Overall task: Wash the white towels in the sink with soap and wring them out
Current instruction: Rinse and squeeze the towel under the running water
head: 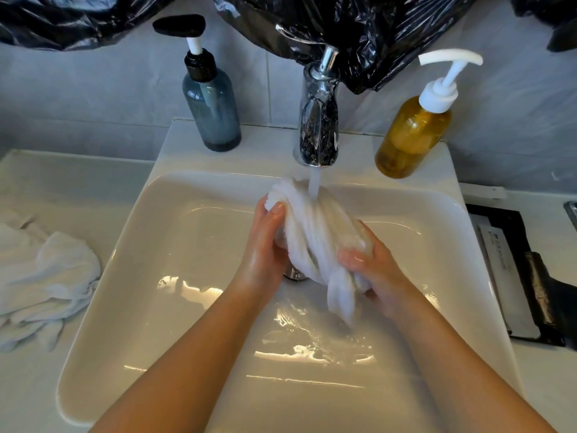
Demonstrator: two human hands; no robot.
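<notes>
Grey tiles and black plastic sheeting (359,32) back a white worktop (62,182) with a sink (187,245) set in it. Over the basin we hold one white towel (312,239), twisted into a rope, under the stream (313,182) from the chrome faucet (318,120). Our left grip (265,245) curls round its upper end, thumb on top. Our right grip (371,267) wraps the lower part, and a loose tail hangs below it. More white towels (46,276) lie crumpled on the worktop to the left, well apart from the basin.

We judge this to be rinsing or wringing. With water pouring on as we twist, the towel would take up water as fast as we squeeze it out, and spray could jump the rim. Wet fingers may slip, dropping the tail onto the drain (295,275).
</notes>
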